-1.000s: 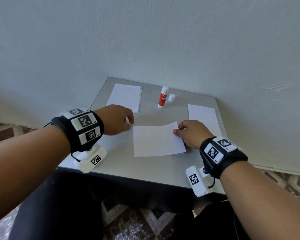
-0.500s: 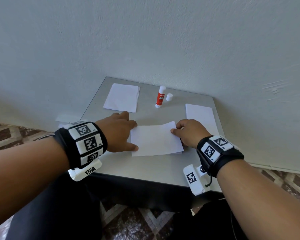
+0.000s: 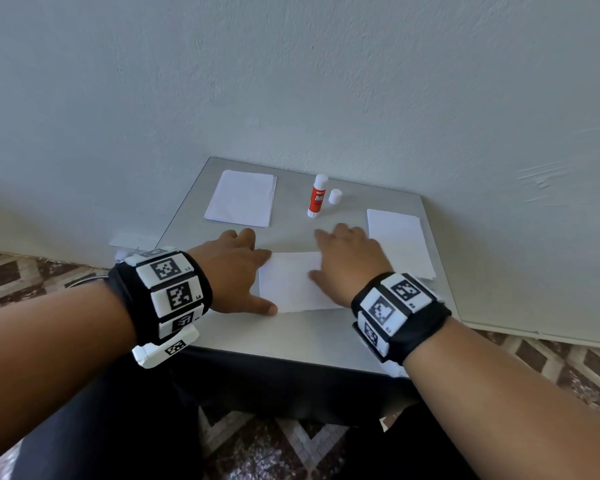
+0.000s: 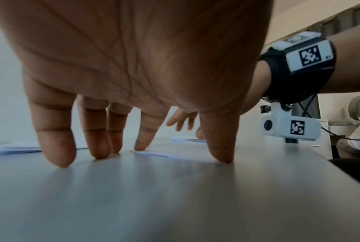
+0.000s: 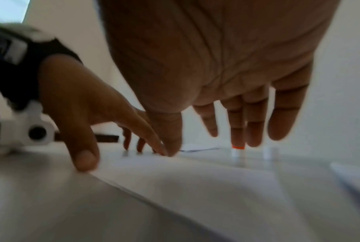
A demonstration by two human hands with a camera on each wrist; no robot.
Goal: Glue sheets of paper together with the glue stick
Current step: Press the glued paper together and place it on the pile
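Observation:
A white sheet (image 3: 288, 284) lies flat on the grey table (image 3: 291, 337), in the middle. My left hand (image 3: 236, 271) is at the sheet's left edge with straight, spread fingers; in the left wrist view its thumb tip (image 4: 222, 158) presses the near corner of the sheet (image 4: 185, 153). My right hand (image 3: 347, 258) is over the sheet's right half, fingers straight and pointing at the far side; it is blurred. It holds nothing. The red and white glue stick (image 3: 316, 197) stands uncapped at the back, its white cap (image 3: 335, 196) beside it.
One stack of white paper (image 3: 241, 199) lies at the back left of the table and another stack (image 3: 399, 242) at the right edge. The wall (image 3: 326, 98) rises just behind the table. Patterned floor tiles (image 3: 568, 368) surround it.
My right hand has left the sheet's right edge, straightened its fingers and moved left and forward over the sheet. My left hand came onto the sheet's left edge and stays there.

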